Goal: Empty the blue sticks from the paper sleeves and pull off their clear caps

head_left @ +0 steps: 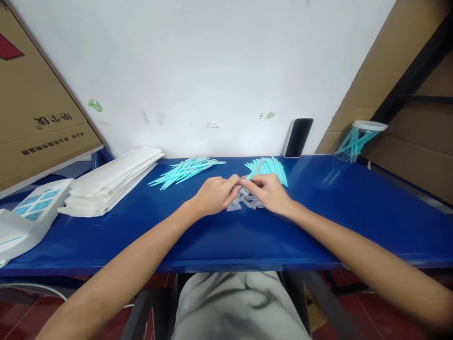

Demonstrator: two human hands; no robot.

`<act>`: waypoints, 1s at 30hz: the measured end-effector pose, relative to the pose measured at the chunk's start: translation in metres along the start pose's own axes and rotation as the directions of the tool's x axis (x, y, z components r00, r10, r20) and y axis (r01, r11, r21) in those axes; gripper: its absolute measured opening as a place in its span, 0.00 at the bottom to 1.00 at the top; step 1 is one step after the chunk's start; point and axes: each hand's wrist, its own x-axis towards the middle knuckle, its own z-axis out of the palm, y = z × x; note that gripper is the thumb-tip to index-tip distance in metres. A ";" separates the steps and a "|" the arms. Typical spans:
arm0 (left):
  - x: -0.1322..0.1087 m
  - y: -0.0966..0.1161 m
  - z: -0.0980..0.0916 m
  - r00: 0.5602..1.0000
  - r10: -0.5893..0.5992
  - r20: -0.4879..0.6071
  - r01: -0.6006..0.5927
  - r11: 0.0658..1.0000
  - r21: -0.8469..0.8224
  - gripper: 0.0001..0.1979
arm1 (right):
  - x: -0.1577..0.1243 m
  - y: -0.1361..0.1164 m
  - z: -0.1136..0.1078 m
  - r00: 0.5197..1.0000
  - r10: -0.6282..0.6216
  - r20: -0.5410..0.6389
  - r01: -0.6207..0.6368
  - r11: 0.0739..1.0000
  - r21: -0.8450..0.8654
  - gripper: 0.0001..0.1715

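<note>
Near the table's middle, my left hand point(218, 193) and my right hand point(272, 191) meet, fingertips together. Between my right thumb and fingers is a slim teal plastic stick point(255, 170), shaped like an eyebrow razor, its free end tilted up and to the right. My left hand's fingers are pinched at the stick's lower end; what they grip is hidden. Just beneath the hands lies a loose pile of small clear plastic caps point(235, 205), partly covered by them. A heap of teal sticks point(278, 167) lies behind my right hand, and another heap of teal sticks point(187, 170) is farther left.
On the blue table point(255, 245), a stack of white paper packets point(109, 182) and a white device with blue keys point(40, 203) stand at left. A phone point(299, 138) leans on the wall. A clear jar of teal sticks point(357, 141) stands at right, beside cardboard.
</note>
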 end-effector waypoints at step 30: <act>0.003 -0.028 0.014 0.859 -0.454 -0.235 0.211 0.733 -0.647 0.20 | 0.001 -0.008 -0.003 0.949 0.100 0.298 -0.121 0.991 0.053 0.26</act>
